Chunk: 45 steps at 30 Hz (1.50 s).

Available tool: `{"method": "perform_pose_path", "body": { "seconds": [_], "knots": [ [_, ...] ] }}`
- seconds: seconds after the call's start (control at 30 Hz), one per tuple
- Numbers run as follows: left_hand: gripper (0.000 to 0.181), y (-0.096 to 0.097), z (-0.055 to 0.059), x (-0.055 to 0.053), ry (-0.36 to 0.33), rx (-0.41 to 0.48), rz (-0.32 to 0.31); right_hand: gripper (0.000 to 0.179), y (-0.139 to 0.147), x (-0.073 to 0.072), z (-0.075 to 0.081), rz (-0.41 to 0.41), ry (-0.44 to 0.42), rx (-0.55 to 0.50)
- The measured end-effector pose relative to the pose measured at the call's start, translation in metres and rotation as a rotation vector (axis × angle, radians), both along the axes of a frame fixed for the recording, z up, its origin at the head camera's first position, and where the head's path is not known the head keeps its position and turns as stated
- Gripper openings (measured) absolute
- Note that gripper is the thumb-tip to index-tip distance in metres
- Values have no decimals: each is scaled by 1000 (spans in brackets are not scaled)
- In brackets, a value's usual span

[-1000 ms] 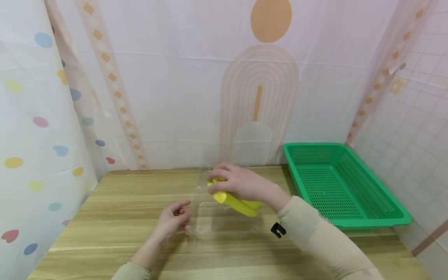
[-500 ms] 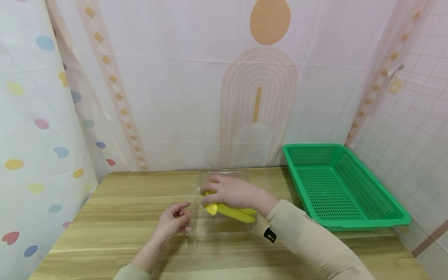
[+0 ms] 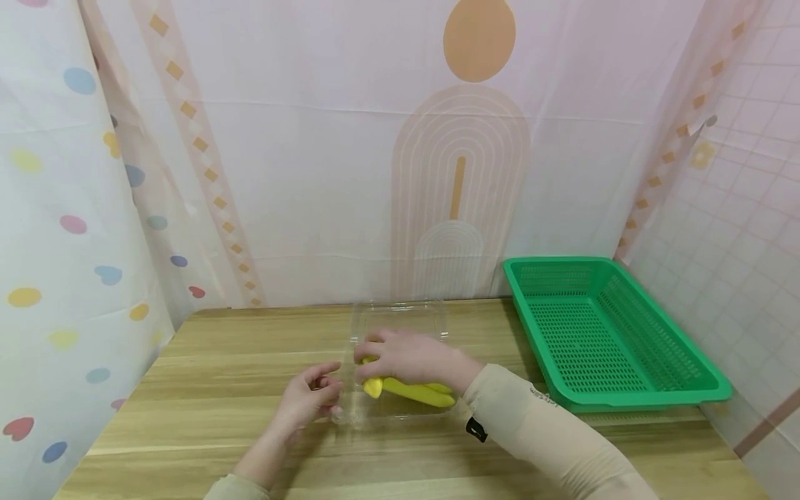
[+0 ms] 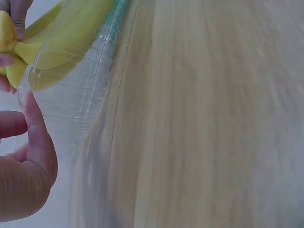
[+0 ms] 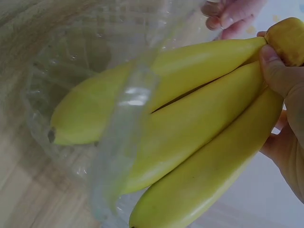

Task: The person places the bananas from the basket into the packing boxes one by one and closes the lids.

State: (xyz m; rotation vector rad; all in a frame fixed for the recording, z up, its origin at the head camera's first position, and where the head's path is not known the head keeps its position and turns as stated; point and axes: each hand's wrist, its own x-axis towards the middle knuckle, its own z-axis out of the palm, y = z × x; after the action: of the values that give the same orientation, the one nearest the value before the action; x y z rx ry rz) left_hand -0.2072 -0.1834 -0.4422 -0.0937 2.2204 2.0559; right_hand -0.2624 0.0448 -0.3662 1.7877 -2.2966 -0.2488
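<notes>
My right hand point(image 3: 409, 357) grips a bunch of yellow bananas point(image 3: 415, 394) by the stem end. In the right wrist view, three bananas point(image 5: 199, 128) fan out from the thumb and fingers, their tips at a clear plastic container point(image 5: 121, 137) whose rim crosses in front of them. In the head view the bunch is low over the container point(image 3: 406, 418), which lies with its lid point(image 3: 403, 316) folded back toward the wall. My left hand point(image 3: 309, 397) pinches the container's left edge; in the left wrist view a fingertip point(image 4: 29, 102) touches its rim.
A green perforated basket point(image 3: 637, 399) stands at the right of the wooden table point(image 3: 219, 389). A patterned curtain point(image 3: 300, 173) hangs behind the table's back edge, and a dotted one point(image 3: 81, 257) at the left. A black clip-like piece point(image 3: 476, 429) is by the right cuff.
My right hand has lowered the bananas and brought them slightly left, down into the container area. The left hand has stayed at the container's edge.
</notes>
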Motion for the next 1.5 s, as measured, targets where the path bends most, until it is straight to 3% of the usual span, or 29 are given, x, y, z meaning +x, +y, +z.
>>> {"method": "perform_pose_path", "body": {
  "seconds": [0.23,0.57,1.0,1.5],
  "knots": [
    [47,2,0,1,3,0,2,38,-3,1,-6,-4,-32,12],
    [47,2,-2,0,5,-13,-6,26,-7,0,-17,6,-5,-4],
    [50,4,-2,0,-18,53,16,57,-3,2,-26,-63,-39,28],
    [50,5,-2,-1,-16,62,32,55,13,-2,-27,-99,-91,-18]
  ]
}}
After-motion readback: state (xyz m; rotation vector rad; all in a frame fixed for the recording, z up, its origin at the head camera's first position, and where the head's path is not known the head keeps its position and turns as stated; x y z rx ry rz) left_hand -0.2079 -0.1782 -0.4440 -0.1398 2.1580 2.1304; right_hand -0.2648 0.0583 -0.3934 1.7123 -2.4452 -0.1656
